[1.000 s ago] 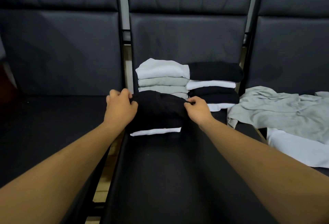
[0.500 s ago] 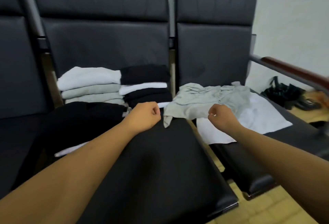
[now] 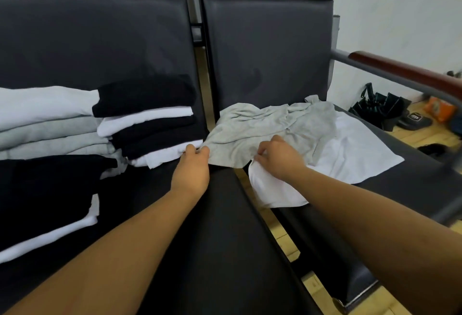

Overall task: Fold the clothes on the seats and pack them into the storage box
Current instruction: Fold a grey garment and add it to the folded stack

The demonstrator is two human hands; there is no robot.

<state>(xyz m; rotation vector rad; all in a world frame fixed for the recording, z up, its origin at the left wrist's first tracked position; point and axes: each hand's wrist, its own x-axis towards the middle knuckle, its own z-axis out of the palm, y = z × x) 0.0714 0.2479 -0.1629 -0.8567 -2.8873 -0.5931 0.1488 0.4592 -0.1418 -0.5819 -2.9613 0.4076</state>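
Left hand [image 3: 191,172] pinched grey shirt [image 3: 262,124] corner, right hand [image 3: 280,160] gripped its hem. Pulling might have dragged the white shirt [image 3: 350,154] underneath too.

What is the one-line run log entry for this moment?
step: grasp grey shirt | left hand: pinches its corner | right hand: pinches its near edge | beneath: white garment

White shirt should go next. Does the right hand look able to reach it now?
Probably yes: the right hand sits on the white shirt, whose near part lies bare; the crumpled grey shirt covers only part.
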